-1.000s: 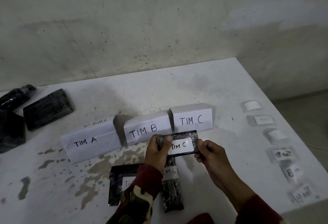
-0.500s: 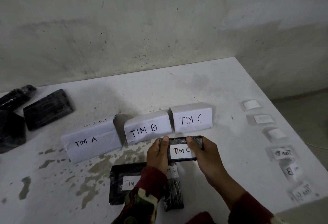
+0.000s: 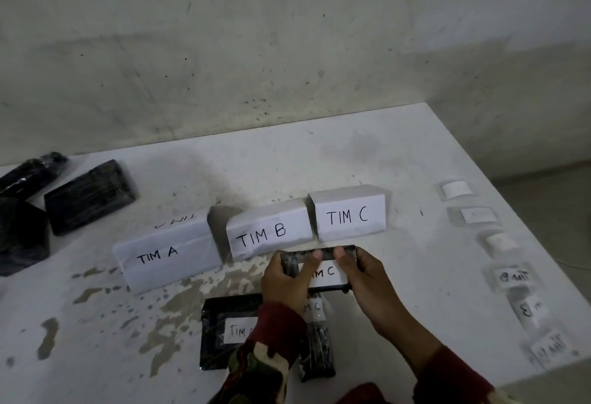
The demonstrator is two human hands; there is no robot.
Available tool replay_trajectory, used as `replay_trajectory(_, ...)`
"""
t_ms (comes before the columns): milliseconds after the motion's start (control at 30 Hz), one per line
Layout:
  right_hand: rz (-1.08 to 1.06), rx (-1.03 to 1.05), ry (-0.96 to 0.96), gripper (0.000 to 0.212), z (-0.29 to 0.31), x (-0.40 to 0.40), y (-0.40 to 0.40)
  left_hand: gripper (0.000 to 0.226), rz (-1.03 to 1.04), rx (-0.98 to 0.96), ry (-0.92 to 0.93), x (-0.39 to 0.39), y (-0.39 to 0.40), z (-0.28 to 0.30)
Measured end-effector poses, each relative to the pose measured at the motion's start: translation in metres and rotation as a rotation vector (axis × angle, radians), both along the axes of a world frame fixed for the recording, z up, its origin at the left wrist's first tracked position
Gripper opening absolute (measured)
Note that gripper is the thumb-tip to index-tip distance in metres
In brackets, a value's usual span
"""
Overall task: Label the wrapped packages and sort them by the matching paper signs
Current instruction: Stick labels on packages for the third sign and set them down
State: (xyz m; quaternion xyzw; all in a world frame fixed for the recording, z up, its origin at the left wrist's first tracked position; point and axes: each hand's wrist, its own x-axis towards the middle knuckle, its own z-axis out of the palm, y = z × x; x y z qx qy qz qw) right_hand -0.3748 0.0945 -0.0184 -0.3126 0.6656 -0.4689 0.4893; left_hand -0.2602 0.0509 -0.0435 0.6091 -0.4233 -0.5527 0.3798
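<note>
The fingers of the left hand curl round the left end of a black wrapped package, thumb pressed on its upper edge, while the right hand grips the right end the same way, its thumb beside the other. The package is held just in front of the folded paper sign reading TIM C, and its white label shows "M C" between the hands. Under the wrists lie two more labelled packages: a narrow one marked with a C and a flat one whose label is partly hidden by the camouflage sleeve. Left of the TIM C sign stand the TIM B sign and the TIM A sign. Unlabelled black packages lie at the far left of the white tabletop. Along its right edge runs a row of loose labels, their writing too blurred to read with certainty.
</note>
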Motion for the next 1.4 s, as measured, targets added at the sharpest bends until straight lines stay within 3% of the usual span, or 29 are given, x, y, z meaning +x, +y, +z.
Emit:
replay_trajectory(167, -0.005, 0.061, 0.035, 0.026, -0.004, 0.002, 0.005, 0.029, -0.036, 0.046, 0.081, 0.006, 0.001, -0.004)
replay_trajectory(333, 0.026, 0.076, 0.057, 0.023, -0.007, 0.010, 0.007, 0.040, -0.001, 0.014, -0.018, 0.023, 0.006, -0.004)
replay_trajectory(433, 0.048, 0.076, 0.054, 0.006, -0.012, 0.015, 0.010, 0.040, -0.077, -0.080, -0.240, 0.046, 0.011, -0.002)
replay_trajectory(533, 0.113, 0.144, 0.108, 0.006, -0.021, 0.026, 0.014, 0.025, -0.225, -0.168, -0.587, 0.071, 0.020, -0.001)
replay_trajectory(633, 0.148, 0.218, 0.259, 0.019, -0.034, 0.036, 0.016, 0.032, -0.238, -0.184, -0.800, 0.087, 0.022, 0.001)
replay_trajectory(900, 0.002, 0.246, 0.437, 0.041, -0.041, 0.047, 0.015, 0.027, -0.333, -0.289, -0.801, 0.100, 0.018, 0.006)
replay_trajectory(1133, -0.029, 0.066, 0.605, 0.026, -0.024, 0.057, 0.015, 0.022, -0.316, -0.300, -0.747, 0.102, 0.012, 0.007)
replay_trajectory(1400, 0.128, -0.088, 0.534, 0.010, -0.005, 0.143, -0.025, 0.016, -0.082, -0.234, -0.741, 0.197, -0.003, 0.018)
